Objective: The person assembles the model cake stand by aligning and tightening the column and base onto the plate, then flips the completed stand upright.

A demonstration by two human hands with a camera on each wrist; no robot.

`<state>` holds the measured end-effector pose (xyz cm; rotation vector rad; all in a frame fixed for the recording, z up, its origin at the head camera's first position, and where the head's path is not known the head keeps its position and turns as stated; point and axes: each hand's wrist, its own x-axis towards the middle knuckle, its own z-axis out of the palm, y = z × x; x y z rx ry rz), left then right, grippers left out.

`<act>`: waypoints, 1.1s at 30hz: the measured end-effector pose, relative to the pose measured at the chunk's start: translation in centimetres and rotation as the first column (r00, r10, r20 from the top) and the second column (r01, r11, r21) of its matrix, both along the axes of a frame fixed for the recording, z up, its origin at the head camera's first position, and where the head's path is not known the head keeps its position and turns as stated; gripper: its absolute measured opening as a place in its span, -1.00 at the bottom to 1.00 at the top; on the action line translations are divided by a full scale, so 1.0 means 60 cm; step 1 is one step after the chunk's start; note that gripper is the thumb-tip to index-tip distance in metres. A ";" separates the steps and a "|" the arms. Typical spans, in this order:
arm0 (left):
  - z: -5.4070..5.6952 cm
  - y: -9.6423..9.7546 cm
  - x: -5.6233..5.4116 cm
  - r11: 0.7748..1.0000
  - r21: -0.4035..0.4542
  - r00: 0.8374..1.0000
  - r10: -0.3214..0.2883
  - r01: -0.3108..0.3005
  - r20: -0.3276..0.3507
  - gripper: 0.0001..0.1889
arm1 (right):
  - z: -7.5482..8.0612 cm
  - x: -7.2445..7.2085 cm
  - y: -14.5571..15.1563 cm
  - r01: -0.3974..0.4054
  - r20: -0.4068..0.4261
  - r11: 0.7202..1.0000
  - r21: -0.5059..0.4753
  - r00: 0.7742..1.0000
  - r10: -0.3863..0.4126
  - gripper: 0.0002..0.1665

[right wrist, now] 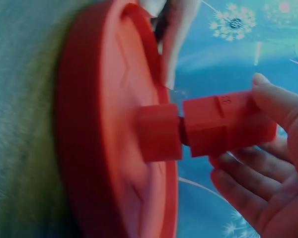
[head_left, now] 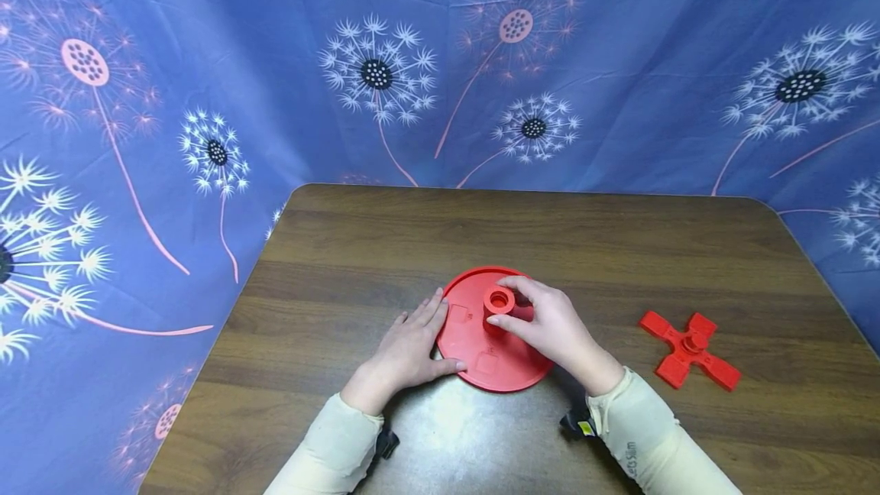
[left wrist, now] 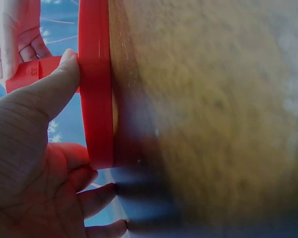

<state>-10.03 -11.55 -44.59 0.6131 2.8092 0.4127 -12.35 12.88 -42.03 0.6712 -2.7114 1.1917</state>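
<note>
Right hand (head_left: 555,327) is pinching tube (right wrist: 233,121) above post (right wrist: 160,133).
The disc (head_left: 519,369) is lying on the table (head_left: 344,250), its post standing at centre; the left hand (head_left: 415,346) is resting extended fingers along the rim from 8 to 10 o'clock. The tube is standing roughly in line, just above the post. The cross (head_left: 693,345) is lying well apart, towards 3 o'clock.

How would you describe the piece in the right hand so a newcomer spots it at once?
On the brown wood-grain table, find the round, rimmed red disc that the left hand touches. Above the disc's central post, the right hand grips the stubby red piece. Unlike the broad disc and the four-armed red cross, it has a narrow body with a ring-shaped end.
</note>
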 end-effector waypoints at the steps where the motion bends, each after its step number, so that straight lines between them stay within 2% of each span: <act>1: 0.001 0.000 0.000 1.000 0.002 1.000 0.002 -0.002 0.003 0.08 | -0.003 0.001 -0.003 0.025 -0.022 1.000 0.003 0.999 -0.025 -0.39; 6: 0.003 0.001 0.002 1.000 0.007 1.000 0.002 -0.002 0.006 0.07 | -0.017 0.006 -0.014 0.156 -0.118 0.987 0.024 0.981 -0.152 -0.38; 9: 0.004 0.001 0.002 1.000 0.006 1.000 0.004 -0.004 0.004 0.07 | -0.018 0.007 -0.016 0.190 -0.130 0.980 0.054 0.975 -0.182 -0.32; 12: 0.004 0.002 0.002 1.000 0.007 1.000 0.007 -0.007 0.011 0.07 | -0.014 0.006 -0.010 0.155 -0.090 0.986 0.061 0.985 -0.149 -0.28; 16: 0.002 0.002 0.001 1.000 0.009 1.000 0.012 -0.012 0.020 0.07 | -0.005 -0.001 0.003 0.000 0.000 1.000 -0.025 1.000 0.000 -0.25; 19: 0.001 0.002 0.001 1.000 0.009 1.000 0.012 -0.012 0.020 0.07 | -0.001 -0.005 0.014 -0.151 0.071 0.982 -0.114 0.985 0.159 -0.22; 22: 0.000 0.001 0.001 1.000 0.009 1.000 0.009 -0.010 0.014 0.07 | 0.003 -0.007 0.022 -0.231 0.109 0.966 -0.119 0.964 0.244 -0.23; 24: -0.002 0.001 0.001 1.000 0.008 1.000 0.007 -0.007 0.009 0.06 | 0.004 -0.007 0.026 -0.243 0.123 0.965 -0.098 0.959 0.254 -0.27; 26: -0.003 0.001 0.001 1.000 0.008 1.000 0.007 -0.007 0.009 0.06 | 0.004 -0.007 0.027 -0.218 0.127 0.973 -0.077 0.966 0.226 -0.30; 33: -0.001 0.003 0.001 1.000 0.013 0.999 0.020 -0.020 0.028 0.06 | -0.004 -0.006 0.016 -0.091 0.144 0.980 -0.178 0.982 0.118 -0.40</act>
